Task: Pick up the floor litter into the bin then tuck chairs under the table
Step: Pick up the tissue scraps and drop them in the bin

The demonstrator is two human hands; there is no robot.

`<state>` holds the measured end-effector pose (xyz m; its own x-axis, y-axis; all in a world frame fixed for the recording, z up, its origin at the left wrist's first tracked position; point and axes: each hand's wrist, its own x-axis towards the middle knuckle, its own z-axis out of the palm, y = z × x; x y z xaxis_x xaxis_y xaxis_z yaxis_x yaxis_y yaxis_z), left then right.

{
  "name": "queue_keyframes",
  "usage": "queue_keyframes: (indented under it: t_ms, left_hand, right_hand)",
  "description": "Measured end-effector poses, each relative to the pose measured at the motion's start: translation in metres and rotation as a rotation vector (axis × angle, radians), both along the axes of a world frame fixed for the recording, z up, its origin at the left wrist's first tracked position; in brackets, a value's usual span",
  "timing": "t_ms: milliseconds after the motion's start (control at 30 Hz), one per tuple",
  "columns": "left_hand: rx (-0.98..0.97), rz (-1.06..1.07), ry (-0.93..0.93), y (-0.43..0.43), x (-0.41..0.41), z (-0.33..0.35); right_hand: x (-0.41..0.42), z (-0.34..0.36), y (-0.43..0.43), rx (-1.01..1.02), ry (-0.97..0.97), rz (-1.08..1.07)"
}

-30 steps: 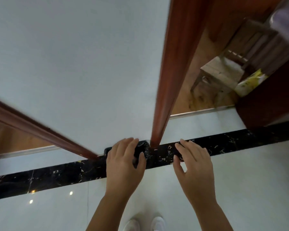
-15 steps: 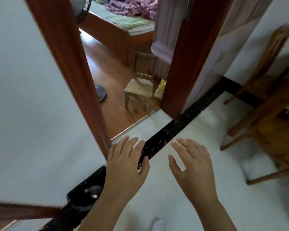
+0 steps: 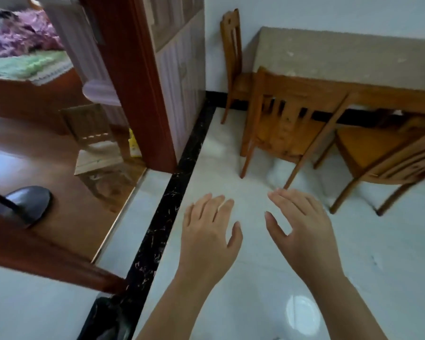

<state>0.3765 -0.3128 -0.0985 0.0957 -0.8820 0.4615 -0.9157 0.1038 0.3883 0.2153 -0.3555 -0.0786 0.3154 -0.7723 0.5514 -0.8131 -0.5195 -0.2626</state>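
Empty-handed in the lower centre of the frame, the left hand (image 3: 206, 231) and right hand (image 3: 302, 231) hovered over the tiled floor (image 3: 255, 290), fingers spread wide. The chairs waited upper right: the near chair (image 3: 280, 123) and the angled chair (image 3: 378, 148) both stood out from the table (image 3: 341, 57). Tucking them would likely go best with two hands on the back rail and a straight push, minding the table leg (image 3: 312, 148) slanting across the near seat. A yellow packet (image 3: 133, 143) lay beyond the door frame (image 3: 133, 82), beside a small stool (image 3: 96, 148). Whether the dark shape (image 3: 108, 317) at lower left was the bin, nobody could tell.
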Motion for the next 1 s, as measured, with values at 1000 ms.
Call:
queue_keyframes:
  t_ms: [1000]
  left_hand:
    - [0.157, -0.750, -0.134, -0.221, -0.519, -0.049]
  right_hand:
    - [-0.516, -0.050, -0.106, 0.030, -0.069, -0.692]
